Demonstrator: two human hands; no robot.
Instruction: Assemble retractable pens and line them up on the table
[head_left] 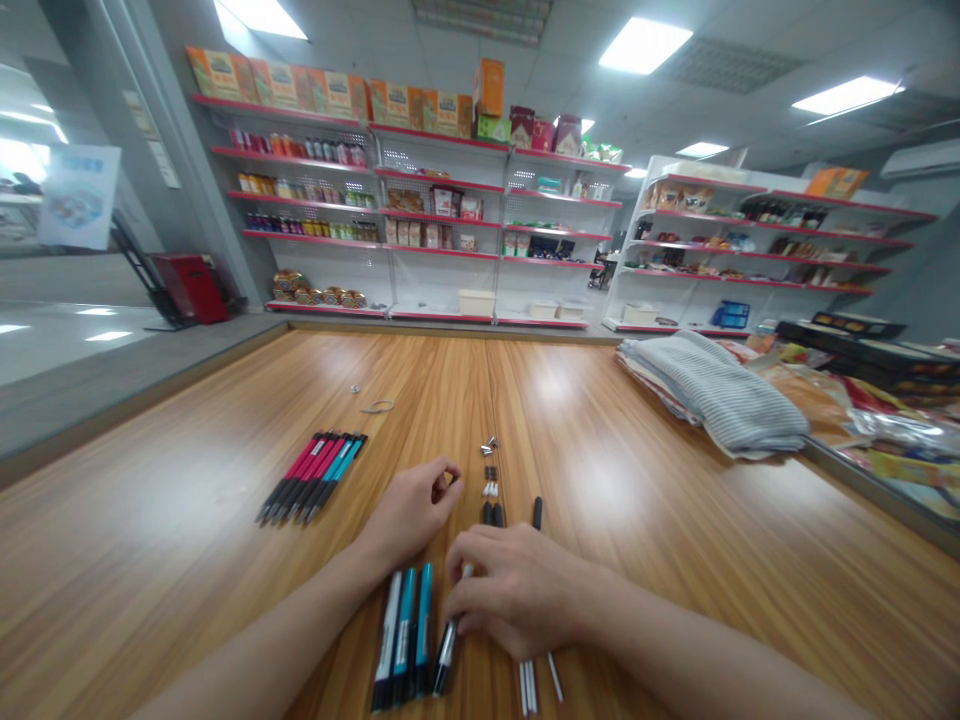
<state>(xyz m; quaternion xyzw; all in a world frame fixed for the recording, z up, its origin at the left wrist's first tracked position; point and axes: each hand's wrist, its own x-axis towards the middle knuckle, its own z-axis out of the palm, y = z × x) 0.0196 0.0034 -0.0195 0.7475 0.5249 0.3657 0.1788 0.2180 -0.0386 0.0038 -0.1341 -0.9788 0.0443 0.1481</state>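
Across the wood-grain table [637,510], pen parts in sorted groups, with both of a person's hands among them. Right hand [517,585]: palm down, thumb and fingers pinching the upper part of a dark barrel [446,655], its lower end pointing toward the wearer. Left hand [412,512]: farther forward, fingers curled, thumb and forefinger close together; whether they pinch anything, cannot tell. Just left of the dark barrel: two teal barrels [405,635] and one white barrel [386,640], side by side. Beneath and nearer than the right hand: white refills [528,685], three together and one apart, upper ends hidden. Beyond that hand: black grips [538,512], two adjacent and one off to the right. In line past the pair: small white pieces [490,490], small black pieces [490,472], then metal tips [489,447], loosely heaped. Left of the left hand, well apart: one slanted row of pens [315,477], pink and blue with black lower ends. Beyond these: one thin loop [379,406] and one small bit [355,388]. Right side: folded striped cloth [720,385], packets [825,400] beyond its right edge. Background: stocked shelves [442,250] with red edging, orange boxes [394,103] on top.
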